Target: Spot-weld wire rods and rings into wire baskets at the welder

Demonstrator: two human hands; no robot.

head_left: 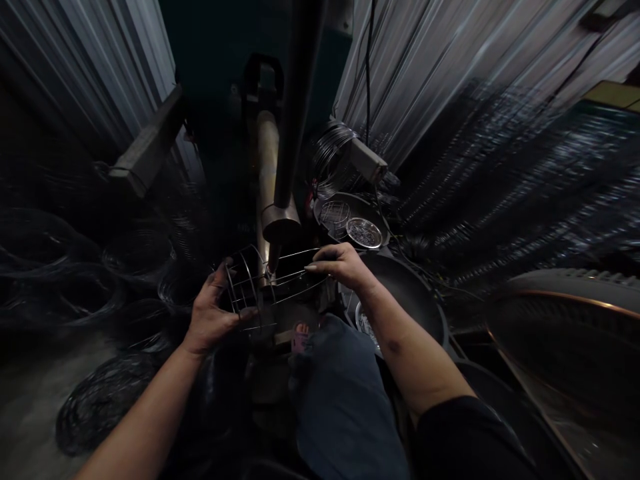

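Observation:
A round wire cage [273, 283], made of thin metal rings and ribs, lies on its side under the tip of a dark vertical machine arm [281, 223]. My left hand [213, 313] grips the cage's ring end from the left, fingers curled round the wires. Over on the right end, my right hand [340, 263] presses down with fingers closed over the top wires. The cage sits just above my knee in blue trousers [340, 393].
A brass-coloured cylinder [267, 167] rises behind the machine arm. A dark tray [370, 210] with small round wire discs sits behind my right hand. Stacks of wire rings [525, 173] fill the right side and coils [100, 400] lie on the floor at left. A large round pan [565, 327] stands at right.

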